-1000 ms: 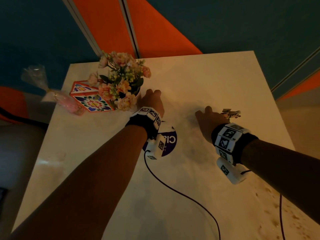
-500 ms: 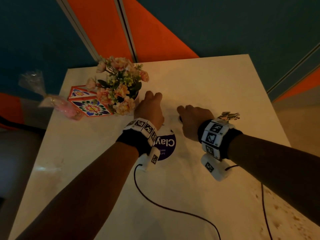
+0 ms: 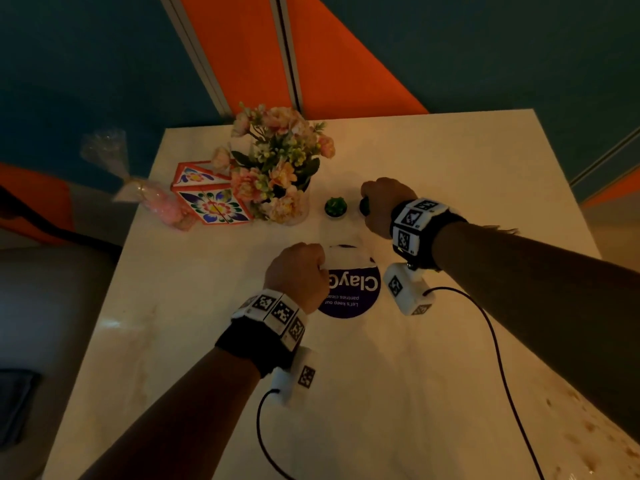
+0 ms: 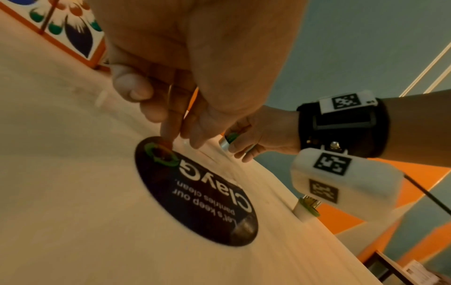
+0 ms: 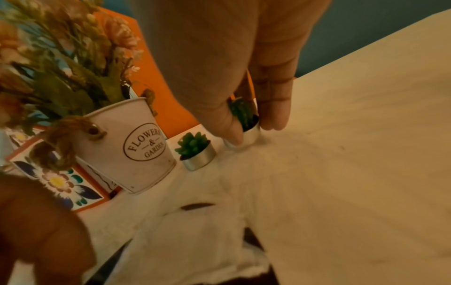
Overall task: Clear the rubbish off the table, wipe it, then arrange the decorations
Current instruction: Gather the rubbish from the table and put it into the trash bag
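Right hand [image 5: 234, 81] pinches a small silver pot [image 5: 250, 133] holding a green succulent; left hand [image 3: 298, 271] is clenched, apparently empty.

We see bare table [image 3: 450, 161] right of our right hand [image 3: 382, 206], flower pot [image 3: 287, 202], patterned box [image 3: 213, 202] and small succulent [image 3: 335, 206] crowding its left, near table half open

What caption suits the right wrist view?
Right hand sets a small cactus candle beside its twin and the flower bucket.
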